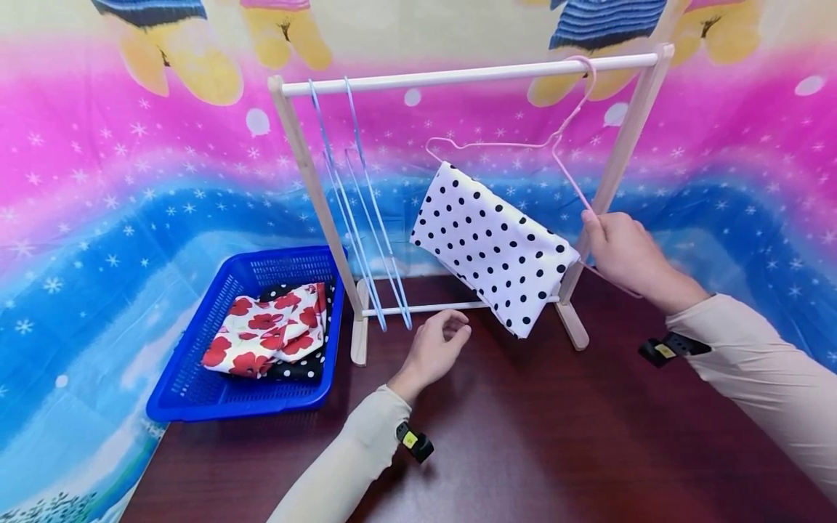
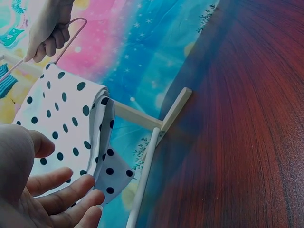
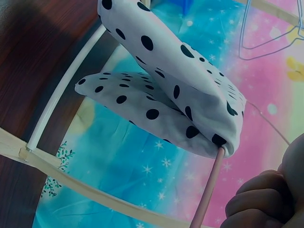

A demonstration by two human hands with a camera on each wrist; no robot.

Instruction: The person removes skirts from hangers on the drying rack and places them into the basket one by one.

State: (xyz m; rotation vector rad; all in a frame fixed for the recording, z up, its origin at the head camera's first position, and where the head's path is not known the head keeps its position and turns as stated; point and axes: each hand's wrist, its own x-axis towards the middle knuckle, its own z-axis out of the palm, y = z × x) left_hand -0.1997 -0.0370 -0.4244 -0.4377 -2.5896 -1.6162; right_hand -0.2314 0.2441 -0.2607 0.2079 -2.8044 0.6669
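Observation:
A pink wire hanger (image 1: 503, 144) has its hook over the rack's top rail, near the right end. My right hand (image 1: 631, 250) grips the hanger's right side, so that it hangs askew. Folded over the hanger's bar is a white cloth with black dots (image 1: 490, 240), sloping down to the right. In the right wrist view the pink bar comes out of the cloth's fold. My left hand (image 1: 434, 349) holds nothing; its fingers are loosely bent, below and left of the cloth. From the left wrist, the left fingers (image 2: 61, 178) overlap the cloth's lower edge.
The wooden rack (image 1: 458, 76) stands on a dark red-brown table (image 1: 497, 428). Two blue hangers (image 1: 356, 134) hang at its left end. Left of it, a blue basket (image 1: 173, 378) holds a red-flowered cloth (image 1: 261, 327) over a black dotted one (image 1: 297, 368). A printed curtain hangs behind.

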